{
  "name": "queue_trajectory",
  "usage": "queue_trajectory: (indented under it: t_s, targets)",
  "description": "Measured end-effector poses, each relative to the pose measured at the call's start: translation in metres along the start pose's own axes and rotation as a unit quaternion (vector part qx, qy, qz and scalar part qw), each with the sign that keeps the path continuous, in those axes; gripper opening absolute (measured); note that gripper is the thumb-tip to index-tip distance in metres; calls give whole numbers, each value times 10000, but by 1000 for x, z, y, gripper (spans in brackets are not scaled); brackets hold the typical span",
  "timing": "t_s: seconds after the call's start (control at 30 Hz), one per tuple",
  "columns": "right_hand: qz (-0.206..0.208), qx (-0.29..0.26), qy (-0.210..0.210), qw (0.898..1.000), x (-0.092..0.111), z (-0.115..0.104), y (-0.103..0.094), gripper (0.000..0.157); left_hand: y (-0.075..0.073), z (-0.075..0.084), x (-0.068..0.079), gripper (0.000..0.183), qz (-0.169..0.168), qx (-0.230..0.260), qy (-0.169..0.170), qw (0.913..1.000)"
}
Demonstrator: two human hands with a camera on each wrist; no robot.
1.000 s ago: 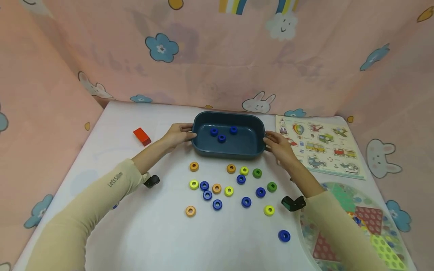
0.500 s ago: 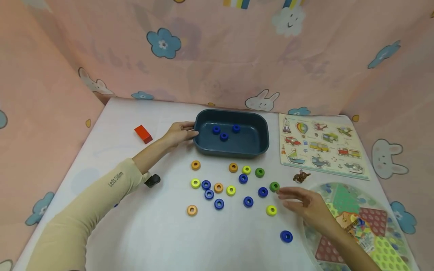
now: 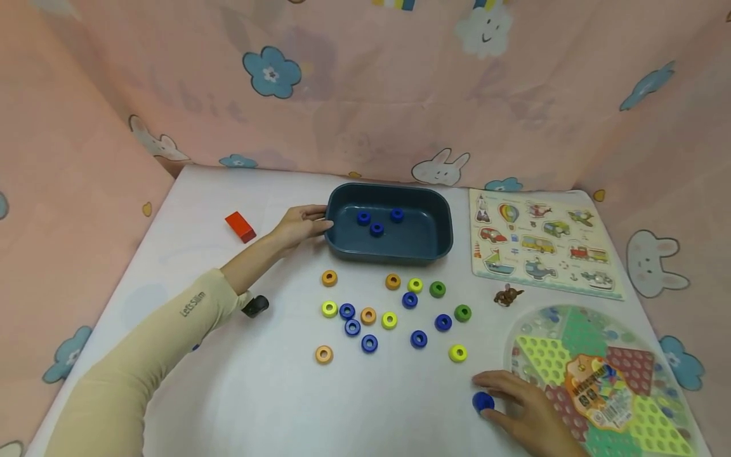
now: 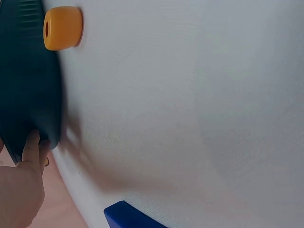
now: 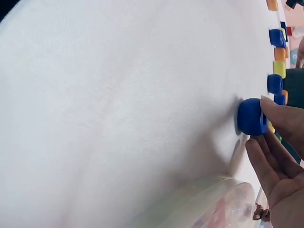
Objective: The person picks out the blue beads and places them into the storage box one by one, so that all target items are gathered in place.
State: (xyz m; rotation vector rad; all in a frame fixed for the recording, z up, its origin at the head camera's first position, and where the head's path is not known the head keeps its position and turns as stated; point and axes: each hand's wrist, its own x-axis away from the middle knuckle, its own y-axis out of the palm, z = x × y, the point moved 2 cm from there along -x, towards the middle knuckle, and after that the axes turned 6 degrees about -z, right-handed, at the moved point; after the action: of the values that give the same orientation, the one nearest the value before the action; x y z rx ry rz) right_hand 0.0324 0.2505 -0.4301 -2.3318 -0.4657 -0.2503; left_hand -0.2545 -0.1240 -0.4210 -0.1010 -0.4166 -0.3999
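My left hand [image 3: 299,227] grips the left end of a dark teal rectangular tub [image 3: 422,238], its thumb at the rim. Three blue beads [image 3: 377,229] lie inside the tub. In the left wrist view, fingers [image 4: 32,151] press against the tub's end. Down at the front right, my right hand [image 3: 522,409] pinches a thick blue bead [image 3: 483,401] between thumb and fingers, low over the table. The right wrist view shows this blue bead [image 5: 251,117] with the thumb on one side and fingertips on the other. Loose orange [image 3: 368,316], yellow [image 3: 389,320], green [image 3: 462,313] and blue beads [image 3: 419,339] are scattered before the tub.
A red block [image 3: 240,227] lies left of the tub. On the right are a picture puzzle board [image 3: 548,244], a small brown figurine [image 3: 507,296] and a round clear-edged game board [image 3: 594,381]. A blue block [image 4: 130,216] lies near the left wrist. Pink cloth [image 3: 354,120] hangs behind.
My right hand has let go of the tub's right end, come down toward the front right and taken hold of the blue bead there. The left hand stays on the tub.
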Motion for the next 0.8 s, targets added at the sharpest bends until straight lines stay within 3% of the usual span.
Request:
queue_trajectory:
  t_s: [0.27, 0.37, 0.47, 0.6, 0.8]
  targets:
    - [-20, -153, 360, 9992, 4, 9, 3, 42, 0, -1, 0, 57, 25, 42, -10, 10000]
    - [302, -168, 5, 9994, 1, 7, 2, 42, -1, -2, 0, 57, 5, 46, -16, 10000]
    - [686, -360, -602, 9952, -6, -1, -8, 42, -1, -2, 0, 56, 9, 49, -3, 10000]
    - [895, -621, -1330, 9851, -33, -23, -31, 39, -1, -2, 1, 56, -16, 48, 58, 10000]
    - [845, -697, -1867, 9763, -107, -68, -70, 35, 1, -3, 1, 56, 5, 40, 57, 10000]
